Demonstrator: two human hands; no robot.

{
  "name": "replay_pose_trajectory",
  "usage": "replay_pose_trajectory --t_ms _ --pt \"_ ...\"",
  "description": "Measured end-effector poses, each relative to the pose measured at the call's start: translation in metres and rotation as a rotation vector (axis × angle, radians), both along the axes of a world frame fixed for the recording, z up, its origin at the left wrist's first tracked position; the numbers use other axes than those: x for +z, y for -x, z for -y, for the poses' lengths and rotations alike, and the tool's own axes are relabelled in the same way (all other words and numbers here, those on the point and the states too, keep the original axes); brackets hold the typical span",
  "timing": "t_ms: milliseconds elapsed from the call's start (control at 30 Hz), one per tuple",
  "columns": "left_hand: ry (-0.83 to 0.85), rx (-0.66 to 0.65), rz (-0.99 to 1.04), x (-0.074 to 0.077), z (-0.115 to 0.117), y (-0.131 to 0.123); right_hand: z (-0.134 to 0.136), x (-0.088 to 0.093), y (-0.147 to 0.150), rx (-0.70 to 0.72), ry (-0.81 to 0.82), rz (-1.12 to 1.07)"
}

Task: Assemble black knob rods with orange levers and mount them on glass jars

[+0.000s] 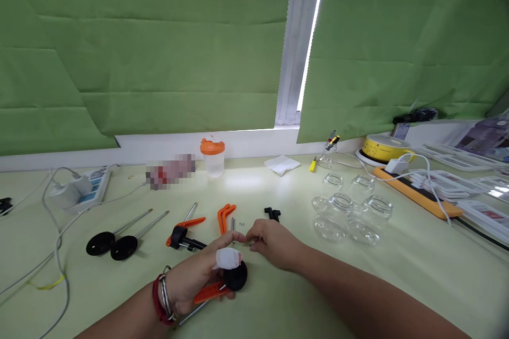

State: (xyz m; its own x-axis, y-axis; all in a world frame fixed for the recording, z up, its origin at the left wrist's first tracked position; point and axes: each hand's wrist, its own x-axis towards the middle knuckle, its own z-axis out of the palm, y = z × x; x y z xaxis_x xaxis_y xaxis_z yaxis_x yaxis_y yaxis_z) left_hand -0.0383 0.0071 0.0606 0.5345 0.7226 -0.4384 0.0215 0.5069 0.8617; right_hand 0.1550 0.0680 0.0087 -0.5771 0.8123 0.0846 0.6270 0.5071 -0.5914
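My left hand (199, 278), with a white bandage on one finger and bracelets at the wrist, is closed round a tool with an orange handle and a black disc (235, 277). A metal rod sticks out below the wrist. My right hand (272, 242) sits just beyond it with fingertips pinched together near the left thumb tip; what they hold is too small to make out. Loose parts lie ahead: an orange lever pair (225, 216), a black and orange clamp piece (183, 235), a small black part (272, 214).
Two black discs on metal rods (115, 242) lie at the left. Several clear glass jars (348, 211) stand at the right. An orange-lidded cup (212, 157), a folded tissue (282, 164), a power strip with cables (79, 190) and a yellow round tin (384, 147) line the back.
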Motion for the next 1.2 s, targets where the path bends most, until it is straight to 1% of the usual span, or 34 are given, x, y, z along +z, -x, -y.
replay_pose_trajectory --t_ms 167,367,467,533,567,600,667,733,767,833,933,1000,1067,1200 --pt "0.011 -0.017 0.003 -0.005 -0.004 0.004 0.000 0.002 0.001 0.033 0.022 0.009" --pt "0.018 -0.032 0.014 -0.003 -0.003 0.004 0.005 0.011 -0.002 0.035 -0.005 0.135" --pt "0.020 -0.020 0.024 -0.003 -0.003 0.004 0.007 0.016 -0.004 0.052 -0.045 0.115" --pt "0.025 -0.006 0.031 -0.004 -0.003 0.004 0.008 0.017 -0.005 0.036 -0.052 0.052" --pt "0.031 -0.007 0.030 -0.004 -0.004 0.004 0.008 0.017 -0.005 0.014 -0.022 -0.003" --pt "0.036 -0.011 0.027 -0.004 -0.004 0.004 0.008 0.017 -0.005 -0.009 0.042 -0.077" --pt "0.040 -0.015 0.036 -0.005 -0.004 0.004 0.008 0.017 -0.005 -0.033 0.251 -0.261" --pt "0.038 -0.013 0.056 -0.005 -0.005 0.004 0.009 0.018 -0.005 -0.007 0.468 -0.445" --pt "0.036 -0.011 0.062 -0.004 -0.005 0.003 0.010 0.020 -0.005 0.015 0.548 -0.519" --pt "0.036 -0.023 0.055 -0.003 -0.005 0.002 0.014 0.024 -0.004 0.044 0.651 -0.626" --pt "0.026 -0.035 0.054 -0.002 -0.005 0.001 0.022 0.030 -0.001 0.058 0.727 -0.677" --pt "0.011 -0.028 0.063 -0.002 -0.005 0.000 0.026 0.033 0.001 0.063 0.717 -0.673" --pt "0.000 -0.024 0.053 -0.002 -0.005 -0.001 0.029 0.035 0.004 0.078 0.663 -0.669" --pt "-0.027 -0.028 0.024 0.000 -0.004 -0.002 0.032 0.038 0.008 0.107 0.460 -0.632"
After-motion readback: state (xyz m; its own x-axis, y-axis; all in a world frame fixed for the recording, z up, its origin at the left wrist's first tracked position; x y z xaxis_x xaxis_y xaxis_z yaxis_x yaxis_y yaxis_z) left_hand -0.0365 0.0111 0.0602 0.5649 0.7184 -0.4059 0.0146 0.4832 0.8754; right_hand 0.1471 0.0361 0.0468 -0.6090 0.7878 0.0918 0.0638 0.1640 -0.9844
